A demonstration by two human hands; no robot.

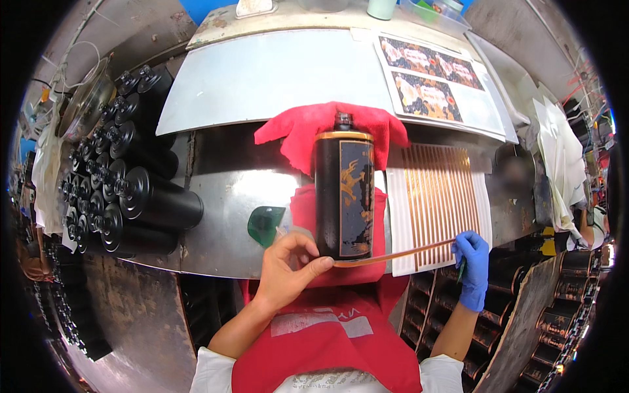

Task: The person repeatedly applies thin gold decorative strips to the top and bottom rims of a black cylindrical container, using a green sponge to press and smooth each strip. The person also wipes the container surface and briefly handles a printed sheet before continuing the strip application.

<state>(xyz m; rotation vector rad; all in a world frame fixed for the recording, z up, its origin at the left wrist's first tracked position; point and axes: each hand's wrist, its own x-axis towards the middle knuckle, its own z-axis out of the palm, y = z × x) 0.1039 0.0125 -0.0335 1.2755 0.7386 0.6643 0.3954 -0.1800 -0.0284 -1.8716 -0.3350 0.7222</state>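
Observation:
A black bottle (pixel 328 196) with a gold band near its shoulder and a gold-figured panel lies on red cloth (pixel 302 211), its neck away from me. My left hand (pixel 290 270), bare, pinches one end of a narrow gold-brown strip (pixel 398 255) at the bottle's base. The strip runs right, stretched in a shallow curve, to my right hand (pixel 471 270) in a blue glove, which grips the other end. A thin green edge shows under the gloved fingers; what it belongs to is mostly hidden. Below my right hand lies a white sheet (pixel 400 211) bearing rows of gold strips.
Several plain black bottles (pixel 162 199) lie stacked on the left. A green scraper (pixel 265 226) rests on the metal tabletop (pixel 216 206) near my left hand. Behind stands a pale board (pixel 275 73) with printed sheets (pixel 427 78). Racks of decorated bottles (pixel 491 309) stand lower right.

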